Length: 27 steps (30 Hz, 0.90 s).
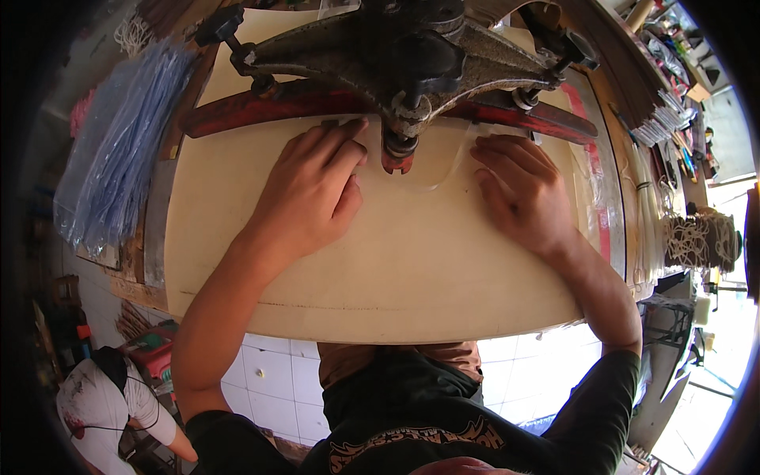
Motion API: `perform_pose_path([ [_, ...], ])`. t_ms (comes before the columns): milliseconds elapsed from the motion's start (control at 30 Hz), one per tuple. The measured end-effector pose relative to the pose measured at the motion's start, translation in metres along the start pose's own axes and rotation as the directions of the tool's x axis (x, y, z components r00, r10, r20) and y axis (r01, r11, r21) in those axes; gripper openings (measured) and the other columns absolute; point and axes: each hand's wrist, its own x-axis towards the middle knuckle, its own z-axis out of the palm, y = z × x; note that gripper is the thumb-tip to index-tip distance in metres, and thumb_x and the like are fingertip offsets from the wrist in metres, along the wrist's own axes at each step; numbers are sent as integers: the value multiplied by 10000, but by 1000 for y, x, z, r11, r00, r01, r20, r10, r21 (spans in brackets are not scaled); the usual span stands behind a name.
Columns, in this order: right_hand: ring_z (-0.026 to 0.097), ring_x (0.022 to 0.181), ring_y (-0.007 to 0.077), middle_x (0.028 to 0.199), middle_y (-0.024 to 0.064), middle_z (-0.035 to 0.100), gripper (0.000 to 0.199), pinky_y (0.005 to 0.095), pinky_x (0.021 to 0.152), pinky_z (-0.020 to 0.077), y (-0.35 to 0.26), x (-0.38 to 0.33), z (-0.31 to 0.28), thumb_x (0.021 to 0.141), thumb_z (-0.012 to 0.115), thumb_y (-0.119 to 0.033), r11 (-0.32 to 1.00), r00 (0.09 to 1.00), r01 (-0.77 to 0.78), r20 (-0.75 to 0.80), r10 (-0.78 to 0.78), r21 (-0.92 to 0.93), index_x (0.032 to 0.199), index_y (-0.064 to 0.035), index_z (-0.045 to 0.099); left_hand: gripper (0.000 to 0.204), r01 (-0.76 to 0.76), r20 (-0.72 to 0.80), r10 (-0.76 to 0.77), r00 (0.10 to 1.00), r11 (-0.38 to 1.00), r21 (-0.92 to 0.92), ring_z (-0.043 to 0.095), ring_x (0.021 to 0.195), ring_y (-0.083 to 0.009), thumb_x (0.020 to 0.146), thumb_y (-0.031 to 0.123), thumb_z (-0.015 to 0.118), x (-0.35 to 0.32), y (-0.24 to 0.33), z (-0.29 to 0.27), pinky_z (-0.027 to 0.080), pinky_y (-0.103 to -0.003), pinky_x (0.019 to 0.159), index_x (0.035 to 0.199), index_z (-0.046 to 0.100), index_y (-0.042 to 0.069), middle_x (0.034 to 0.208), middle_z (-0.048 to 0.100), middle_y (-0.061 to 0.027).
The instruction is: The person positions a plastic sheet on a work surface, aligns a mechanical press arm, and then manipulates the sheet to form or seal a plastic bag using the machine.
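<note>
Across the far side of a cream board (372,261) stands a heavy metal press frame (317,59) with black knobs and a worn red bar (269,109). Below its middle, a clear plastic sheet (439,162) with a rounded corner lies on the board, its far part hidden under the bar. My left hand (317,178) rests on the board left of the press foot, its fingertips close to the bar and its thumb apart. To the right, my right hand (526,190) has bent fingers at the sheet's right edge, thumb apart from them. Neither hand visibly grips anything.
A stack of bluish plastic bags (131,142) lies left of the board. Bundled strips (657,123) and a roll of tied cords (701,241) are on the right. At the lower left, a person in a white cap (95,404) is near a red container (150,352).
</note>
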Motion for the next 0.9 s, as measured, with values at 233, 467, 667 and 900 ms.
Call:
perform_pose_path([
  [233,641,1158,374,1239,202,693,338,459,1011,529,0,3,3,890,695,-115,999,999,19,51,-17,-33,1201,15,696,246,-40,36,38,999,998,42,564,1189,-358,845,43,585,0,-4,1,445,-480,1047,1086,598,-9,1427,593,-195],
  [467,628,1177,389,1260,214,681,362,474,1041,507,-1,5,3,905,682,-135,998,995,34,94,-28,-59,1229,26,673,350,-55,45,52,998,995,88,562,1190,-344,843,58,589,2,-4,1,447,-471,1035,1181,608,-27,1398,610,-186],
  [667,628,1174,394,1261,222,678,370,478,1040,507,-3,8,2,901,682,-128,998,993,40,110,-33,-57,1234,33,668,385,-58,26,56,998,993,102,565,1189,-325,832,60,598,2,-3,2,450,-465,1031,1207,609,-26,1387,616,-174],
  [900,605,1221,430,1295,248,664,393,502,1070,480,-5,7,2,914,657,-109,999,988,3,153,5,-48,1273,50,655,381,-61,2,61,998,995,82,569,1183,-321,828,52,609,1,-5,4,454,-463,1026,1202,609,-19,1387,615,-166],
])
